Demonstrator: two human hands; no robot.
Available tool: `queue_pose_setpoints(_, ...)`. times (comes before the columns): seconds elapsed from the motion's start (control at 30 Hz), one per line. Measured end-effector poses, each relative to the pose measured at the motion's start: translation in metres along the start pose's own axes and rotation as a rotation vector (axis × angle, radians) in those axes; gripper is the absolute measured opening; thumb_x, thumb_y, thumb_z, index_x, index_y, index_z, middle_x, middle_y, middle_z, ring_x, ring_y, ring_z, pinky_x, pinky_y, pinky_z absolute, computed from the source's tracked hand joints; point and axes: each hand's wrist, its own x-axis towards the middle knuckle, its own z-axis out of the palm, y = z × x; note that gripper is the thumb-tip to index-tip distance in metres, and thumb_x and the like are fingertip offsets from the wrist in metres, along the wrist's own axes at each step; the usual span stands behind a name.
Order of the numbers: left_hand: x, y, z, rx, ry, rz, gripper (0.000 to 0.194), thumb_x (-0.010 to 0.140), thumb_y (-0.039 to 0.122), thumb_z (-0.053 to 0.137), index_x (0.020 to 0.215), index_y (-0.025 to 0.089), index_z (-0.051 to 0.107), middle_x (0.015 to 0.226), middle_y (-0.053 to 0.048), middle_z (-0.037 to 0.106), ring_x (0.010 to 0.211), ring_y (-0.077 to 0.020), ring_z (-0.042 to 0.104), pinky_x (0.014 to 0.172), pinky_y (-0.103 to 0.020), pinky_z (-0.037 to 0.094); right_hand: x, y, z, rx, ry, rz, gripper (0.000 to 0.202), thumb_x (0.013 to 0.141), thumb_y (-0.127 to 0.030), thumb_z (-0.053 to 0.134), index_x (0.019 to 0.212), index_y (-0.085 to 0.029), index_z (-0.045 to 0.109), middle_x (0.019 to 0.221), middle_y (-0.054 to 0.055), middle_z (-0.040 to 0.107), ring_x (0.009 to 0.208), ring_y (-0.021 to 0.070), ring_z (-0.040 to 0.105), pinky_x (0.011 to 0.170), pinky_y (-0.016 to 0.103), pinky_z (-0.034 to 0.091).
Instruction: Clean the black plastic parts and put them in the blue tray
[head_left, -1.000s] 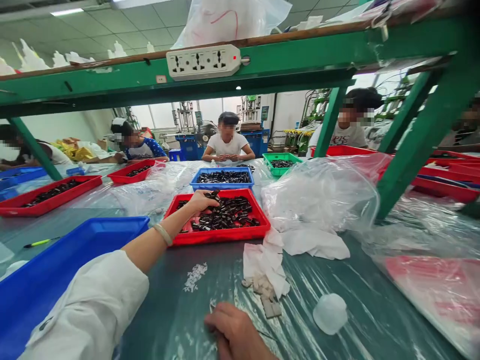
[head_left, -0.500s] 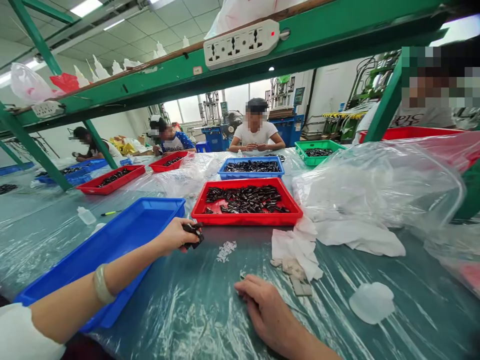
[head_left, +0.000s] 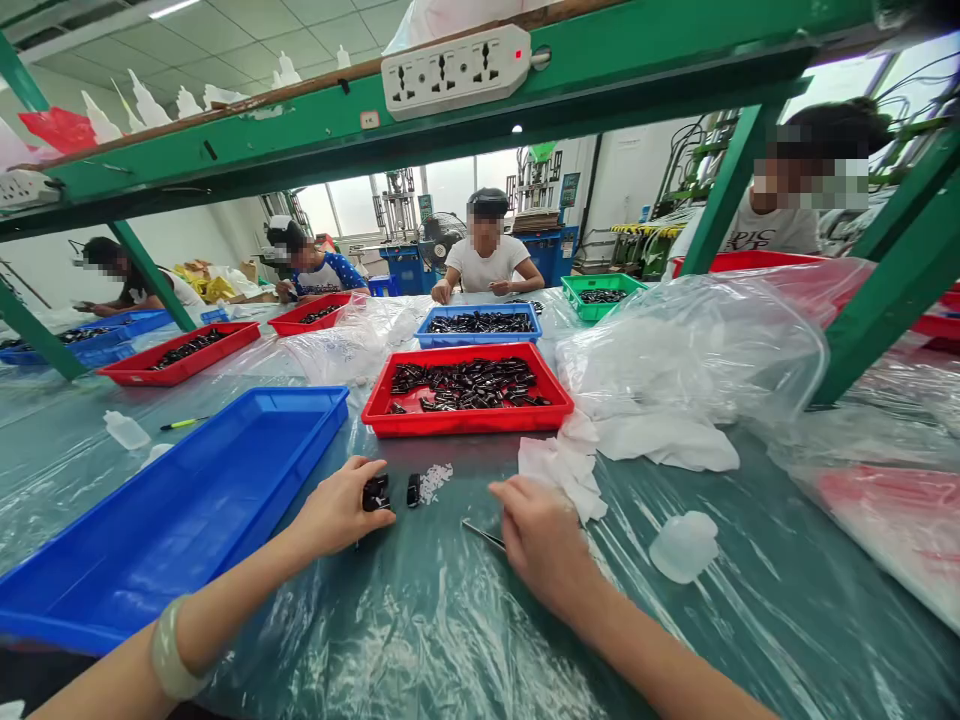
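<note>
My left hand (head_left: pixel 341 505) is low over the table, thumb and fingers curled around several small glossy black parts (head_left: pixel 376 492). Whether those parts rest on the plastic sheet cannot be made out. One more black part (head_left: pixel 413 490) stands apart, just right of the hand and beside a little pile of tiny white pieces (head_left: pixel 435 482). On the right, my right hand (head_left: pixel 541 535) is closed on thin metal tweezers (head_left: pixel 484 535), their tips pointing left toward the white pieces. The rest of the tweezers is hidden under the palm.
A long blue tray (head_left: pixel 180 500) lies at my left. Ahead stands a red tray (head_left: pixel 465 425) of black parts, with a smaller blue tray (head_left: pixel 480 338) behind. White cloth (head_left: pixel 559 475), a translucent bottle (head_left: pixel 684 547) and plastic bags (head_left: pixel 675 340) are to the right. A green shelf beam (head_left: pixel 300 150) crosses overhead.
My left hand has come down to the table with the black parts, and one part now stands beside the white pieces. The tweezers in my right hand now show. The view has shifted right.
</note>
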Motion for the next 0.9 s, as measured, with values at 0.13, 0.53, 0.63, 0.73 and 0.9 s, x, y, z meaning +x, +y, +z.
queue_pose_setpoints(0.13,-0.005,0.005,0.0,0.049,-0.005,0.04,0.084,0.061,0.05,0.064,0.134,0.023,0.034,0.141,-0.009,0.031,0.113,-0.0303,0.049,0.089,-0.034,0.041,0.002,0.022,-0.033,-0.219,-0.106,0.258,0.021,0.087,-0.027,0.053,0.103,-0.014,0.056,0.102,0.005,0.059,0.087,0.0166,0.059,0.075,0.036,0.049)
queue_pose_setpoints(0.53,-0.007,-0.001,-0.005,0.107,-0.04,0.045,0.084,0.064,0.048,0.061,0.137,0.021,0.029,0.14,-0.01,0.034,0.118,-0.0325,0.044,0.093,-0.039,0.038,0.005,0.033,-0.011,-0.112,-0.164,0.191,0.02,0.088,-0.027,0.052,0.102,-0.014,0.056,0.099,0.004,0.059,0.085,0.0158,0.059,0.074,0.035,0.05)
queue_pose_setpoints(0.63,-0.01,0.002,-0.01,0.113,-0.04,0.048,0.079,0.067,0.05,0.057,0.136,0.019,0.032,0.139,-0.011,0.036,0.119,-0.032,0.043,0.094,-0.039,0.038,0.01,0.028,-0.002,0.029,-0.103,0.077,0.021,0.088,-0.026,0.052,0.106,-0.015,0.055,0.1,0.004,0.059,0.087,0.016,0.058,0.076,0.036,0.05)
queue_pose_setpoints(0.73,-0.013,0.004,-0.012,0.116,-0.042,0.059,0.076,0.069,0.052,0.055,0.134,0.019,0.034,0.138,-0.01,0.037,0.12,-0.0312,0.042,0.096,-0.039,0.037,0.011,0.026,0.004,0.148,-0.051,0.019,0.025,0.088,-0.024,0.051,0.111,-0.016,0.052,0.1,0.004,0.059,0.083,0.015,0.059,0.073,0.034,0.051)
queue_pose_setpoints(0.9,-0.015,0.0,-0.015,0.11,-0.012,0.108,0.059,0.079,0.046,0.046,0.131,0.019,0.039,0.133,-0.009,0.044,0.118,-0.028,0.045,0.095,-0.037,0.037,0.007,0.035,0.005,0.252,0.045,0.014,0.027,0.085,-0.012,0.046,0.111,-0.014,0.052,0.091,0.004,0.062,0.07,0.0124,0.061,0.065,0.029,0.051)
